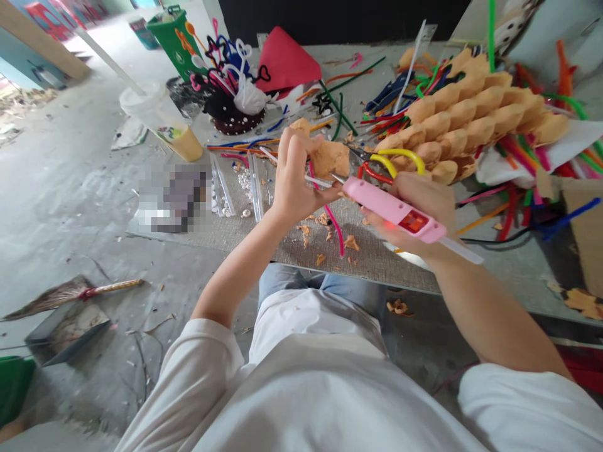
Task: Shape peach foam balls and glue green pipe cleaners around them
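My left hand [293,179] is closed on a tan, bumpy piece [333,159] that looks like egg-carton material, holding it above the table. A bright pink pipe cleaner [336,226] hangs down beside the piece; whether it is attached, I cannot tell. Wrapped in my right hand [421,194] is a pink hot glue gun [377,199], a clear glue stick [464,250] poking from its back end. Its nozzle is at the lower edge of the tan piece. Just beyond the gun lie pliers with yellow handles [409,153]; red handles [372,174] show next to them.
A large tan egg-tray sheet [471,116] rests over colourful pipe cleaners on the right. Left of my hands are white beads [245,182], clear glue sticks [255,188], a plastic cup [162,122] with a straw, and a pearl-dotted dark holder [235,119]. Torn tan scraps [351,242] litter the table's front.
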Tool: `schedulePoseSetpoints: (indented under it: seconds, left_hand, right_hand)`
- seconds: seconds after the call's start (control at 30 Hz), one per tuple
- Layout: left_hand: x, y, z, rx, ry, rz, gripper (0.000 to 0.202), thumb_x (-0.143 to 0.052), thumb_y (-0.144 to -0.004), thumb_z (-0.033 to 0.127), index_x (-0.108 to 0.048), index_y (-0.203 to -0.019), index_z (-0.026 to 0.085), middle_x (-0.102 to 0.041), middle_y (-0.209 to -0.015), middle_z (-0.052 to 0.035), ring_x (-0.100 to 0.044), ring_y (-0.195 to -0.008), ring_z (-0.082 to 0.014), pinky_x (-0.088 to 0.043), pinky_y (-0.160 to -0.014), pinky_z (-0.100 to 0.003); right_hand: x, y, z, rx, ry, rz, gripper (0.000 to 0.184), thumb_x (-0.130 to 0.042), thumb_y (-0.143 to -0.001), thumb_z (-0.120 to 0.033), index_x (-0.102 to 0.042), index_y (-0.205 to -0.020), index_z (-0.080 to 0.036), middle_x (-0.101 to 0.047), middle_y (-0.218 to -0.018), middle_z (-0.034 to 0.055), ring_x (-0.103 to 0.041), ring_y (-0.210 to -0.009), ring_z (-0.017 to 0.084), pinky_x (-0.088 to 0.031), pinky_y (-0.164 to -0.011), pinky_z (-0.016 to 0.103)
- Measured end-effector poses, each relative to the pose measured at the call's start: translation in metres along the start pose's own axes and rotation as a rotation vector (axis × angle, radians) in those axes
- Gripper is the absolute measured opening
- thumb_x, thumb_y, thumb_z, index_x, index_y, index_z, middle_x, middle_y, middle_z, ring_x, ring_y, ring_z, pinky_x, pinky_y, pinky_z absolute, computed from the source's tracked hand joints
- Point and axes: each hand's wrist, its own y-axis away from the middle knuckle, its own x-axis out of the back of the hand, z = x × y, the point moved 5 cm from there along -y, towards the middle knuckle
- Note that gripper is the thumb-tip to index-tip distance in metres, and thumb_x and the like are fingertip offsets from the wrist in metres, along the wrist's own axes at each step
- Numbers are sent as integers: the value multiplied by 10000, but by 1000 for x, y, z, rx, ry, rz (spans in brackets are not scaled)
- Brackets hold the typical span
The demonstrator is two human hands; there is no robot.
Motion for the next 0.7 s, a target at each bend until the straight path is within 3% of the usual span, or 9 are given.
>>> schedulePoseSetpoints:
  seconds: [0.13, 0.3, 0.47, 0.6, 0.7]
  left_hand:
    - [-3, 3, -9, 35, 55, -25, 684, -792, -765, 668, -447, -1243, 321, -543, -1004, -59, -511, -946, -241, -524, -790, -512]
    - [-4, 4, -9, 59, 149, -59, 638, -808, -798, 564, -445, -1260, 316, -548, -1034, -56, -503, -997, -243, -530, -882, -555]
    - [-2, 1, 1, 42, 38, -16, 667, -770, -766, 677, -427, -1202, 305, -511, -995, -45, -532, -927, -231, -522, -787, -483]
    - [-4, 1, 1, 60, 24, -25, 741, -783, -704, 753, -427, -1170, 299, -501, -974, -36, -540, -894, -225, -524, -779, -470]
    - [-3, 1, 2, 69, 14, -41, 737, -792, -706, 732, -424, -1176, 301, -501, -989, -41, -536, -908, -227, -516, -793, -465]
  right_hand:
    - [0, -2, 2, -10, -59, 42, 467, -797, -795, -419, -368, -710, -255, -449, -627, -46, -442, -578, 135, -372, -538, 322]
    - [1, -3, 3, -4, -9, 76, 452, -793, -825, -363, -359, -741, -267, -437, -666, -30, -458, -640, 164, -387, -574, 339]
    - [5, -2, -6, 22, -45, 32, 314, -644, -902, -205, -375, -753, -266, -455, -693, -6, -429, -603, 176, -352, -557, 348]
    - [4, -1, -11, 49, -21, -89, 232, -569, -916, -143, -418, -792, -267, -464, -718, -5, -431, -593, 163, -298, -539, 333]
    - [7, -2, -6, 56, 38, -16, 223, -557, -932, -177, -417, -781, -262, -477, -715, -5, -448, -596, 158, -307, -534, 325]
